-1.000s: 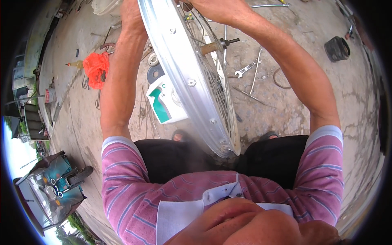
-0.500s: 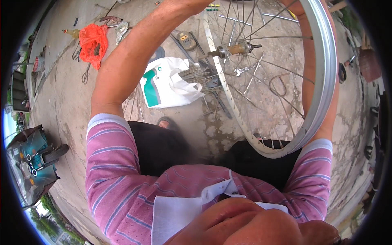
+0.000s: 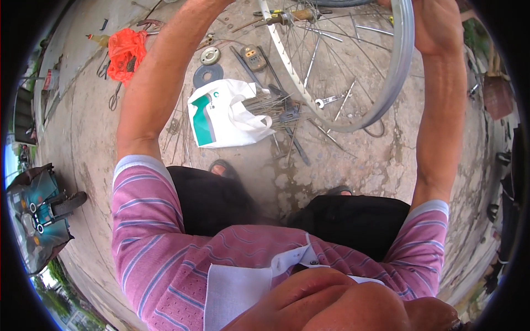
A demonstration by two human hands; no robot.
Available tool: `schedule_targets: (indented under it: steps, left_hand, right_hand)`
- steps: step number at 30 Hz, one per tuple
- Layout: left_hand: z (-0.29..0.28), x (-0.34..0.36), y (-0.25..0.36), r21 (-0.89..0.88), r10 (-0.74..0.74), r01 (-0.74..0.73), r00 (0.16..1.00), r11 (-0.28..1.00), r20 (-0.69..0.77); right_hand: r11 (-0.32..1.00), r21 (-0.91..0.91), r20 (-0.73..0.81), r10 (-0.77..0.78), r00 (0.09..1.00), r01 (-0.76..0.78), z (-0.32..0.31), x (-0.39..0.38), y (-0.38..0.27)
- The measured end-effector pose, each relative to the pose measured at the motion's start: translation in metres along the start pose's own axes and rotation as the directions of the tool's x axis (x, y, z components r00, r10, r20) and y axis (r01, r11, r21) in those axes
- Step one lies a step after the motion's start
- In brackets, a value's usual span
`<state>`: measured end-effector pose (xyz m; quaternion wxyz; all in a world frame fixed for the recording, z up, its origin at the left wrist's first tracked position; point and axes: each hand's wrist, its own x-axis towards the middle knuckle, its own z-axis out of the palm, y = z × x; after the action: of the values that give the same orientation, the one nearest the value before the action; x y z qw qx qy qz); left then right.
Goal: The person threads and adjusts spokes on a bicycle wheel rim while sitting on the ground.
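Observation:
A spoked bicycle wheel (image 3: 395, 77) is raised at the top middle, tilted so its spokes and hub (image 3: 294, 17) show, partly cut off by the top edge. My right hand (image 3: 433, 25) grips the rim at upper right. My left forearm reaches past the top edge, leaving that hand out of the picture. Beneath the wheel, on the concrete, lie a wrench (image 3: 326, 102), metal rods and a white-and-green bag (image 3: 221, 116) with loose spokes (image 3: 259, 102) beside it.
An orange plastic bag (image 3: 126, 54), grey disc (image 3: 207, 75), metal ring (image 3: 210, 55), yellowish device (image 3: 253, 58) and dark bars (image 3: 298, 149) lie around the floor. A three-wheeler (image 3: 38, 215) stands at left. A reddish container (image 3: 498, 96) is at right.
The wheel has turned from edge-on to showing its spokes, then moved up and away from my lap. My left hand has gone out past the top edge; my right arm is straighter.

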<state>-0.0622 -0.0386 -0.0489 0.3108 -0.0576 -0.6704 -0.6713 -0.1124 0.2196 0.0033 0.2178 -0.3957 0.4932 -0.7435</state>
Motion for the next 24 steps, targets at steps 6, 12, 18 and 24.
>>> schedule_targets:
  steps: [6,12,18,24]
  left_hand:
    - [-0.011,-0.007,-0.042,0.041,-0.056,0.052,0.991,0.998,0.118]
    - [0.012,0.002,-0.057,-0.058,-0.15,0.182,0.923,0.982,0.355]
    - [0.015,-0.003,-0.044,0.15,-0.227,0.177,0.857,0.973,0.462]
    - [0.015,-0.008,-0.049,0.102,-0.236,0.213,0.888,0.972,0.394]
  right_hand:
    - [0.807,-0.58,-0.186,0.007,0.983,-0.115,0.011,-0.01,0.04]
    - [0.675,-0.704,-0.239,0.068,0.969,-0.221,0.004,-0.013,0.032]
    - [0.712,-0.689,0.037,-0.152,0.988,0.135,0.005,-0.015,0.048]
    - [0.761,-0.642,0.027,-0.092,0.995,0.088,0.012,-0.022,0.045]
